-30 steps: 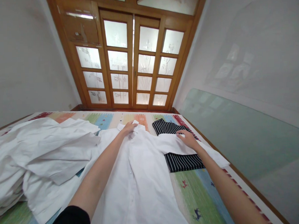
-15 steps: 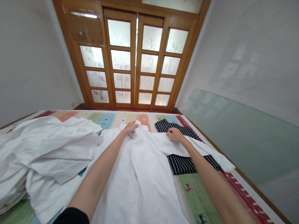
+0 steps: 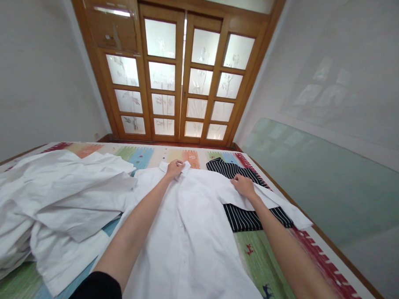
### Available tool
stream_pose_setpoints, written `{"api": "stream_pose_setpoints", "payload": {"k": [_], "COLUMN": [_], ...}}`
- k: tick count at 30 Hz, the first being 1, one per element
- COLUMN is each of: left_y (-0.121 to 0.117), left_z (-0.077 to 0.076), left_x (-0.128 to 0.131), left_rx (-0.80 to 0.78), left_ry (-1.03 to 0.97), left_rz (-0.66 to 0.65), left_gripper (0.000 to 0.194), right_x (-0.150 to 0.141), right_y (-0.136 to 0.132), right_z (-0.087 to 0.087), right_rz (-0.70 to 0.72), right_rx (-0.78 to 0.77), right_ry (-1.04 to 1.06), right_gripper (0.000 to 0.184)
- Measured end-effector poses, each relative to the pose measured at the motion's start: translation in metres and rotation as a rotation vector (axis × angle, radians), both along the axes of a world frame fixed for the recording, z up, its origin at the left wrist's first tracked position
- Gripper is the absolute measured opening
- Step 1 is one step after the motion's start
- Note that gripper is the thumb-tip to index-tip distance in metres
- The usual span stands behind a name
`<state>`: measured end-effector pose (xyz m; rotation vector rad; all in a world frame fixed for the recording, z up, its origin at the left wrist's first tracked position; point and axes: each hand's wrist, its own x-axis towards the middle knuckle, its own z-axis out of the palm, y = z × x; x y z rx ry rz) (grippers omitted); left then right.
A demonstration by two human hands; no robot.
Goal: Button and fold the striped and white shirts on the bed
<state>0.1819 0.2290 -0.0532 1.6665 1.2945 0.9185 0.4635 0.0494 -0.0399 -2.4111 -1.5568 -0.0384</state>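
Holding a white shirt (image 3: 208,237) left of the striped garment (image 3: 242,218), with a sleeve (image 3: 232,195) across it.
Has left hand (image 3: 175,168) pinched on the collar (image 3: 187,166), right hand (image 3: 243,185) at the sleeve, grip unclear. Expect light, limp cloth, best held by collar and seams.

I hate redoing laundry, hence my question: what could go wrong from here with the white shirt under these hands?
The sleeve by the right hand lies over the striped garment, so tugging it might drag that garment askew. The left hand pinches the collar; a hard pull could crease it. The white cloth heap crowds the shirt's other side and might bunch it.
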Motion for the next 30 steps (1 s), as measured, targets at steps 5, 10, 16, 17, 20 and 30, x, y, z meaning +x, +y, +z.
{"api": "stream_pose_setpoints", "payload": {"k": [5, 10, 16, 17, 20, 30], "left_y": [0.003, 0.008, 0.001, -0.001, -0.008, -0.041], "left_z": [0.009, 0.016, 0.008, 0.006, 0.003, 0.016], "left_x": [-0.01, -0.026, -0.03, -0.03, -0.033, -0.111], "left_rx": [-0.095, -0.121, 0.083, 0.12, 0.227, 0.506], "left_ry": [-0.012, 0.056, 0.113, 0.124, 0.16, 0.464], "left_rz": [-0.033, -0.078, -0.032, -0.048, -0.12, -0.127], "left_gripper": [0.04, 0.051, 0.04, 0.037, 0.032, 0.025], "right_x": [-0.009, -0.042, -0.139, -0.157, -0.199, -0.24], "right_y": [-0.005, -0.009, -0.05, -0.063, -0.104, -0.185], "right_z": [0.007, 0.021, 0.029, 0.029, 0.027, -0.003], "right_rz": [-0.047, 0.076, 0.704, 0.81, 1.031, 1.246], "right_rx": [0.019, 0.203, 0.181, 0.133, -0.05, -0.366], "right_ry": [-0.068, -0.166, 0.015, 0.041, 0.031, -0.077], "right_gripper": [0.023, 0.018, 0.013, 0.014, 0.016, 0.056]}}
